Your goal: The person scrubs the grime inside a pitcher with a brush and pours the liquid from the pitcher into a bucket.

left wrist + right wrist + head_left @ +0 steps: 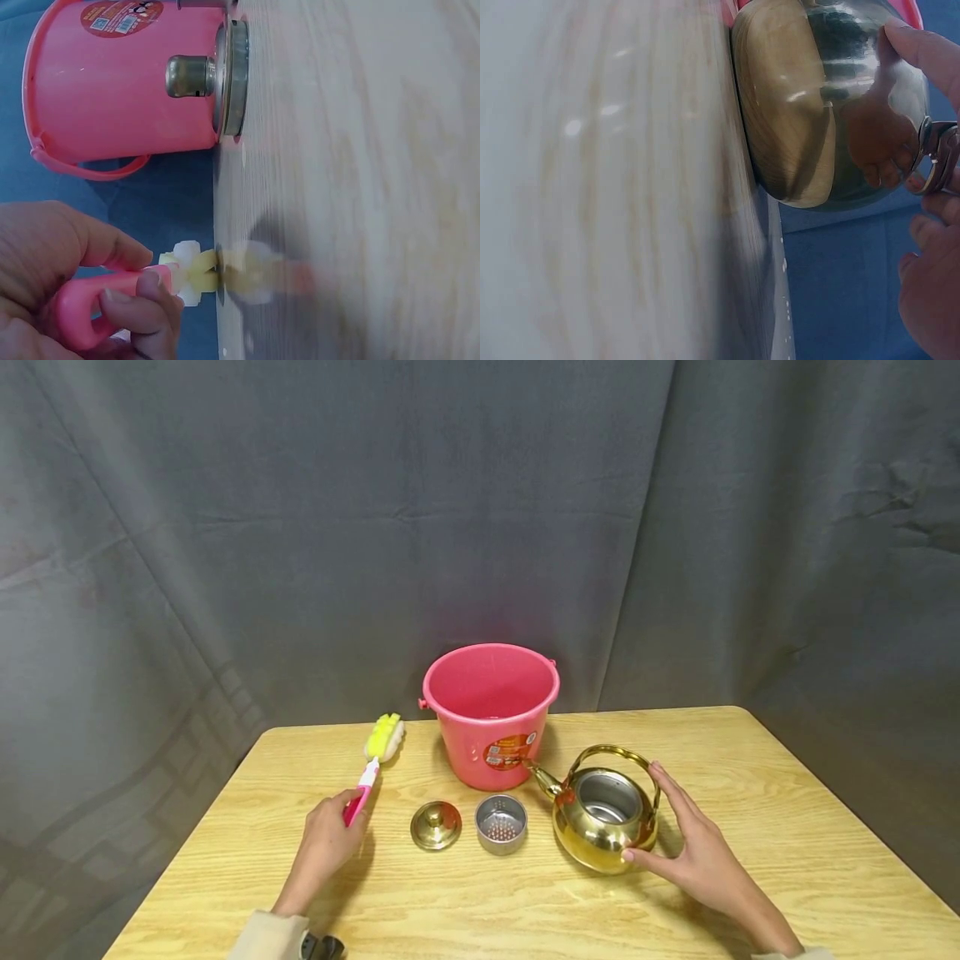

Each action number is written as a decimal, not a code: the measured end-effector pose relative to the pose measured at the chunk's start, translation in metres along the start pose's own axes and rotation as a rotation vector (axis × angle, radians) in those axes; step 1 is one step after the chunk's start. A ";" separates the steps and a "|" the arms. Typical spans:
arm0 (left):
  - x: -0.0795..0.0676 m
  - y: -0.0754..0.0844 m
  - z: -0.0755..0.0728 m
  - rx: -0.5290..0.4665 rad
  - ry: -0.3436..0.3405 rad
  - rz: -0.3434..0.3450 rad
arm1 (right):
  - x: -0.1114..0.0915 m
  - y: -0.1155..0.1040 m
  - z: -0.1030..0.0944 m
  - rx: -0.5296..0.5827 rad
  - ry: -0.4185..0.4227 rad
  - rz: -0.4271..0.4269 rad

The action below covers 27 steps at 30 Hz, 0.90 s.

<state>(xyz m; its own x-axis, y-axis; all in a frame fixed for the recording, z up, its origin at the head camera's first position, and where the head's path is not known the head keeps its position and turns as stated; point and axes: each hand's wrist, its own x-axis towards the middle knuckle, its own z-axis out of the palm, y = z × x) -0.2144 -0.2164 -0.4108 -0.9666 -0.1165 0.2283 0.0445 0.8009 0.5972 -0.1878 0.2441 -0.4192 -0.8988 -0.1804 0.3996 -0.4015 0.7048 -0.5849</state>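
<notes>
My left hand [330,835] grips the pink handle of a sponge brush [364,793], whose yellow and white sponge head points toward the back of the table. In the left wrist view, the fingers curl round the looped pink handle end [79,315]. My right hand [701,856] is at the right side of a shiny gold kettle [596,843], its thumb on the body and its outstretched fingers at the arched handle. The kettle is lidless, with its spout toward the bucket. Between the hands lie a gold lid [436,825] and a metal strainer [501,824].
A pink bucket [487,752] with an orange label stands behind the strainer, near the table's back edge. The wooden table [465,914] runs up to a grey curtain [375,527]. A dark strap [322,947] circles the left wrist.
</notes>
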 end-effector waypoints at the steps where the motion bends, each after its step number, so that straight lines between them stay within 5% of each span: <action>1: 0.000 0.000 0.000 -0.002 -0.003 -0.003 | 0.000 0.000 0.000 0.000 0.000 0.000; 9: 0.001 -0.001 0.001 0.003 -0.038 -0.037 | -0.001 0.001 0.001 -0.008 0.004 -0.002; 27: 0.002 -0.002 0.001 -0.029 0.019 -0.051 | -0.001 0.002 0.001 0.000 0.009 -0.003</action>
<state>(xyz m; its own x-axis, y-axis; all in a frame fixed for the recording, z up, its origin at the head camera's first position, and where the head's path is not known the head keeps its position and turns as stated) -0.2162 -0.2175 -0.4120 -0.9629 -0.1681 0.2113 0.0027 0.7766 0.6300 -0.1879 0.2444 -0.4213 -0.8962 -0.1763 0.4072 -0.4038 0.7045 -0.5837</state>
